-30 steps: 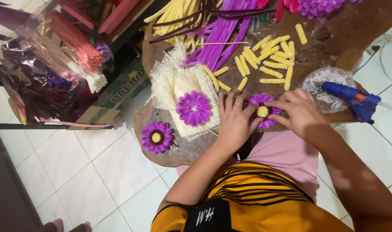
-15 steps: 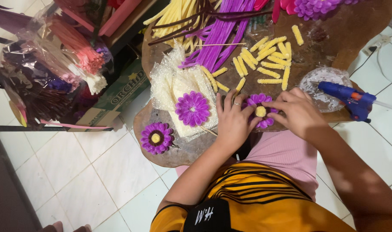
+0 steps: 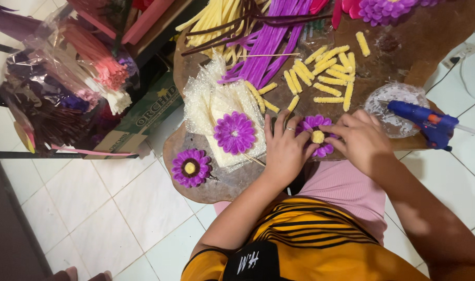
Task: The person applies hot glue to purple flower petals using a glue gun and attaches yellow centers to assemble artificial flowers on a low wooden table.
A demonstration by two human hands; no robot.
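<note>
Low in the frame sits a person in a yellow and black striped top with pink shorts. Just above, in the middle of the frame, both hands meet on a purple flower (image 3: 316, 136) with a yellow middle. The left hand (image 3: 285, 148) lies flat beside it with fingers spread wide and touching the petals. The right hand (image 3: 358, 140) has its fingers pinched close on the flower's yellow middle.

This flower looks nearly made, I think: the fuzzy purple petals go all round and the yellow middle is in place.

Two more flowers look done. One (image 3: 190, 167) lies at the left edge of the wooden board (image 3: 430, 36). The other (image 3: 234, 132) rests on a pile of clear net bags (image 3: 206, 104).

At the right, a blue glue gun (image 3: 424, 124) lies on a clear plastic sheet.

Higher up lie short yellow fuzzy pieces (image 3: 326, 78), then long purple sticks (image 3: 271, 52) and long yellow sticks (image 3: 211, 21). So there is plenty left to use.
</note>
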